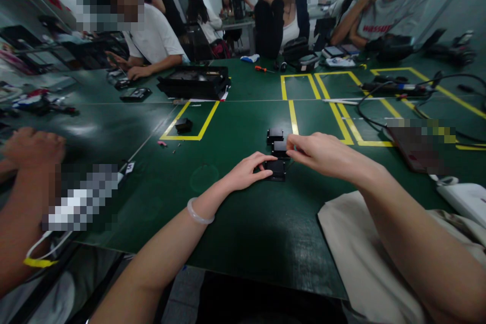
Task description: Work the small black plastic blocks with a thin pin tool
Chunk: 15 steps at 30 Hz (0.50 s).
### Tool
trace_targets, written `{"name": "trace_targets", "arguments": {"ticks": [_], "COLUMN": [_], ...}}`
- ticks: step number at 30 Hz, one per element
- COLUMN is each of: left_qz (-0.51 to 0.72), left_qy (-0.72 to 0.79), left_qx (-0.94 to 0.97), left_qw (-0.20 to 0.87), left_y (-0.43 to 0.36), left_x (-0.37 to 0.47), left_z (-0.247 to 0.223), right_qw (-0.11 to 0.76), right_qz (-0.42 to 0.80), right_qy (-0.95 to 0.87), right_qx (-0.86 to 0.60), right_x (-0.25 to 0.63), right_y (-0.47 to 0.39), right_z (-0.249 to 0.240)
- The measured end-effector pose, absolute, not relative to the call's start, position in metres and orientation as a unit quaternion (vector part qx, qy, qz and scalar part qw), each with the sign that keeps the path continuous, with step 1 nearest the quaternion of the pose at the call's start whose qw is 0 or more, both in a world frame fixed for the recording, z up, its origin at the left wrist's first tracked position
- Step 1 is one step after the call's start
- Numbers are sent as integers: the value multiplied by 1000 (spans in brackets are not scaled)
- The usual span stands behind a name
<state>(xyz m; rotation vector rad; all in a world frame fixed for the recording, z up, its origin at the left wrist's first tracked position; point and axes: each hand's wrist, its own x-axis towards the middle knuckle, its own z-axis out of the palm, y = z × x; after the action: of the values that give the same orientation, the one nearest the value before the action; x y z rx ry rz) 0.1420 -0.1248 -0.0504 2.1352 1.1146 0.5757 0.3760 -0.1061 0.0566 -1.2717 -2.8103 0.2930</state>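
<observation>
Three small black box-like parts lie in a row on the green table. The nearest black part sits between the thumb and fingers of my left hand, which grips it from the left. Beyond it is the middle black part, and the far black part stands just behind that. My right hand is closed at the right side of the middle part, fingers curled into a pinch. Whatever the right fingertips hold is hidden or too small to make out.
Yellow tape marks rectangles on the table. Another small black part and a black tray lie farther left. A beige cloth is at right, near a dark phone-like slab. Co-workers sit around; one's arm is at left.
</observation>
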Motion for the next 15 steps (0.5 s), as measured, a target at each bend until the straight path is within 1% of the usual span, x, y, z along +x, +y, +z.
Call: {"name": "trace_targets", "arguments": {"ticks": [6,11,15], "left_qz": [224,228,226], "left_qy": [418,421,420], "left_qx": [817,816,817], "left_qw": [327,324,324], "left_y": [-124,-124,-124], "left_x": [142,142,142], "left_z": [-51,-52,-52], "right_qw": [43,28,46], "right_qz": [118,94,124], "right_qy": [-911,-905,-911], "right_qx": [-393,-414,-390], "right_x": [377,376,378], "right_y": [-104,-105,-105], "right_z": [54,54,52]}}
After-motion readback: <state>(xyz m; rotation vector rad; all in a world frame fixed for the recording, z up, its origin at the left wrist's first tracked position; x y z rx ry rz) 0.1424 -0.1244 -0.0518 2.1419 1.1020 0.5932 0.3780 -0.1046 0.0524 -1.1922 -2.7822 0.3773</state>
